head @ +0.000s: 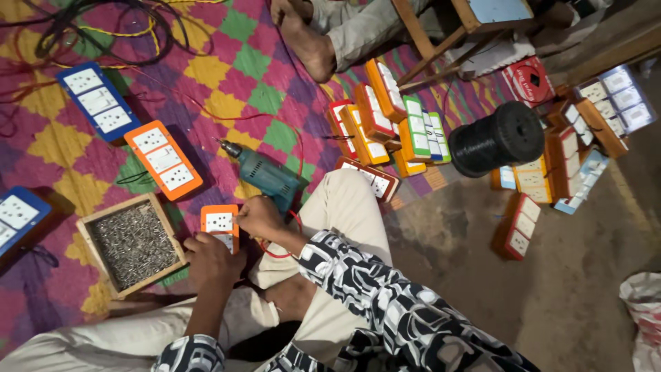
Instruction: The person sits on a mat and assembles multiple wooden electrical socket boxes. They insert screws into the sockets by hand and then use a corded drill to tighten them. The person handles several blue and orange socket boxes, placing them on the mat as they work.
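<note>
Holding a small orange-framed switchboard with white sockets (220,226) steady on the lap, the left hand (212,260) has its fingers closed over the lower edge while the right hand (259,216) pinches something too small to identify at the board's right rim. Judged from this grip, a fastening step is in hand, calling for fine alignment. A teal electric drill (265,173) lies just beyond the right fingers, a wooden tray of metal screws (132,242) just beside the left, and a red wire (279,249) loops under the right wrist, liable to snag.

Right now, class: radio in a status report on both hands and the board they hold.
Left hand and right hand both grip the orange switch board. Screw box at left. Green drill lies just beyond, untouched.
</note>
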